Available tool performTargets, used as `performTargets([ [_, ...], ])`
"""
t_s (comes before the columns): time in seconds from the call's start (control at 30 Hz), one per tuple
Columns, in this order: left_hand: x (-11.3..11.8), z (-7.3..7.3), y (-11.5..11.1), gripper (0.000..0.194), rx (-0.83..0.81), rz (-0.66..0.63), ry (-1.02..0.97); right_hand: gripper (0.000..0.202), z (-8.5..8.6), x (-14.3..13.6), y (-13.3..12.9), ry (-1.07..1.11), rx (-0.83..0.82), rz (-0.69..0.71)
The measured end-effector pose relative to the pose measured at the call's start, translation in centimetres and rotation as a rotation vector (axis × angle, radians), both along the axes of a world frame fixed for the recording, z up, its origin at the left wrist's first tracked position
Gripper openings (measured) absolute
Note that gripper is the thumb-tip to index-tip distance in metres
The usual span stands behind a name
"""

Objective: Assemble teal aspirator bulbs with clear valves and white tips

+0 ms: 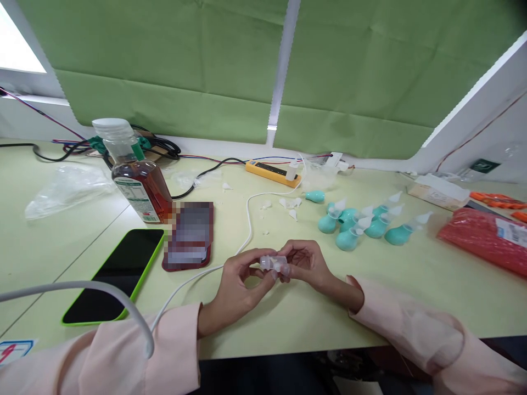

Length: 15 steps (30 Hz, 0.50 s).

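Above the table's front part, my left hand point(242, 282) and my right hand point(307, 266) meet around a small clear plastic piece point(272, 263). Left fingers and thumb pinch its left end; right fingers close on its right end, partly covering it. Something whitish shows inside it. Several teal bulbs with pale pointed tips, one of them a teal bulb point(398, 235), stand or lie to the right beyond my hands. A lone teal bulb without a visible tip point(315, 196) lies farther back. Small white scraps point(291, 204) are scattered to its left.
At left are a bottle of brown liquid point(142, 189), a green-edged phone point(117, 274) and a red-cased phone point(190, 233). A white cable point(249, 219) runs to a yellow power strip point(272, 173). A red package point(486, 238) and white box point(437, 191) lie right.
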State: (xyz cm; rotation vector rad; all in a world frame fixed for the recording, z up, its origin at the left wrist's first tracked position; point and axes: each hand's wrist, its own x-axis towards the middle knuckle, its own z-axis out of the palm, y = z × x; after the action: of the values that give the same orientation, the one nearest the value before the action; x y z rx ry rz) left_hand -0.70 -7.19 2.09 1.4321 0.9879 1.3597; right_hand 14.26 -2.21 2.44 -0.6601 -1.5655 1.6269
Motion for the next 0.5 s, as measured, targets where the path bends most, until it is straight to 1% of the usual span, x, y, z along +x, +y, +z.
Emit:
performTargets([
  [0.13,-0.03,-0.08,-0.07,0.023,-0.016,-0.034,0.0,0.017,-0.05,0.04,0.13,0.028,-0.049,0.045],
  [0.23,-0.02,-0.2,-0.03,0.022,-0.037,-0.063,-0.036,0.014,0.04,0.04,0.26,0.031,-0.09,0.108],
  [0.4,0.13,0.05,0.28,0.028,-0.121,-0.053,-0.073,0.017,0.03,0.0,0.46,0.07,-0.228,0.172],
  [0.5,0.16,0.41,0.34,0.025,-0.173,-0.054,-0.046,0.021,-0.17,-0.06,0.57,0.086,-0.288,0.195],
])
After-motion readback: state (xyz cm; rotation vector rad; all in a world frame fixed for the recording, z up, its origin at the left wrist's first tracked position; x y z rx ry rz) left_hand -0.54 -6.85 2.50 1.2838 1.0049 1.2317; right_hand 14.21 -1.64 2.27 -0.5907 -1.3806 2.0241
